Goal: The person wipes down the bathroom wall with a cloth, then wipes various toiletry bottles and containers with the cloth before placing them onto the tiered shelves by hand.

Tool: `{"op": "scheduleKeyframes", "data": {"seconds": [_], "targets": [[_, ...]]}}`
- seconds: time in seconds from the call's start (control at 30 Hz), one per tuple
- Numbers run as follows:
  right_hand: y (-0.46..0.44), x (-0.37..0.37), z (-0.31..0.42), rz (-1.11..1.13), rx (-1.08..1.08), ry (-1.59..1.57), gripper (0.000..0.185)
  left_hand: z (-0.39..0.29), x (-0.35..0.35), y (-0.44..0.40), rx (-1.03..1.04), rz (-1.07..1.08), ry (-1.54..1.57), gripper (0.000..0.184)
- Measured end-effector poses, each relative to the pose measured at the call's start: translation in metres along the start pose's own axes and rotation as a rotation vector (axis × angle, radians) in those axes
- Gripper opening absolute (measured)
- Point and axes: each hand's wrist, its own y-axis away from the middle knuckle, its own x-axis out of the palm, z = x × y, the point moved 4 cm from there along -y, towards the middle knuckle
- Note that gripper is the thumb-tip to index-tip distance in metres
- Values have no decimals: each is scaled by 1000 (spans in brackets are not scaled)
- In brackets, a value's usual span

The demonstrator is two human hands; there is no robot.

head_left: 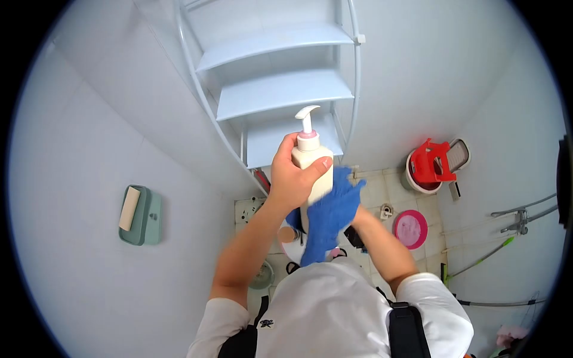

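My left hand is wrapped around the upper body of a cream pump bottle, thumb across its front. The bottle stands nearly upright, its white pump head pointing up above a pink collar. A blue cloth lies against the bottle's lower part and hangs down toward my shirt. My right hand is behind this cloth, and only its edge and the wrist show. The cloth covers its fingers and is slightly blurred.
A white rack with several shelves stands ahead. On the right are a red stool in a bucket and a pink basin. A green box hangs on the left wall. Below me is a round white stool or table, partly hidden.
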Motion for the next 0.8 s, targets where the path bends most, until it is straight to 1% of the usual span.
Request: {"op": "scheduleKeyframes", "data": {"seconds": [0.13,0.23,0.27,0.33,0.4,0.43,0.47,0.5,0.53,0.57,0.63,0.67,0.7,0.77,0.8], "targets": [[-23,-18,27,54,-5,53,37,-6,-2,-10,122,-90,-16,45],[-11,4,8,95,-61,134,38,-25,-9,-20,88,-96,69,43],[-6,13,11,82,-111,165,38,-33,-12,-19,68,-127,106,42],[1,25,28,9,-156,217,32,-33,-24,-24,96,-219,163,43],[3,21,5,-100,-56,117,33,-35,-29,-22,86,-286,258,42],[4,21,-4,-224,-26,-260,34,-34,-28,-22,131,-295,216,42],[5,20,-12,-362,-46,-637,35,-27,-25,-18,169,-303,178,42],[9,21,-9,-282,-44,-894,40,-20,-21,-15,213,-311,138,42],[8,19,-7,-278,15,-994,42,-13,-19,-10,282,-277,188,43],[9,19,-7,-279,76,-1099,45,-10,-18,-9,307,-199,235,45],[13,22,1,-130,124,-1175,37,-12,-21,-8,349,-36,332,51],[14,23,5,-55,147,-1208,33,-16,-20,-9,277,51,352,61],[15,25,5,6,177,-1231,33,-20,-19,-10,260,165,410,62],[15,28,-2,40,191,-1209,35,-26,-17,-14,239,382,526,63],[15,26,-4,32,191,-1168,35,-26,-16,-12,247,396,537,64]]}}
